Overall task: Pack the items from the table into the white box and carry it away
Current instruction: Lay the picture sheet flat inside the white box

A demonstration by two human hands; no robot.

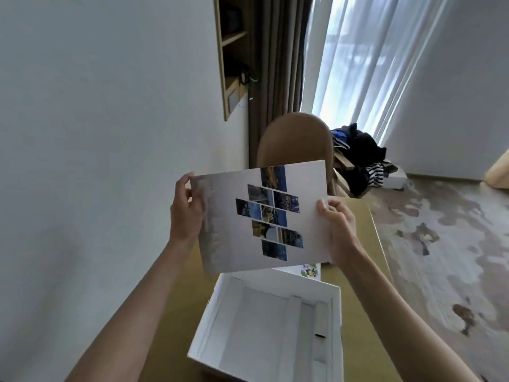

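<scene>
The left hand (185,213) and right hand (337,230) each gripped an edge of the photo book (261,216), holding it level above the open white box (271,323), apparently to lower it in flat.

Both bare forearms reach forward and up from the bottom of the frame, converging toward centre. Left hand (185,209) raised, wrist slightly bent, fingers curled around the left edge of the white photo book (264,219), thumb tip showing at the upper left corner, back of hand toward camera. Right hand (340,230) a bit lower, clamped on the book's right edge, thumb on the front face, fingers wrapped behind out of sight. Both grips closed on the book, which is lifted clear and tilted. Right forearm runs diagonally from the lower right, left forearm from the lower left. No sleeves visible.
</scene>
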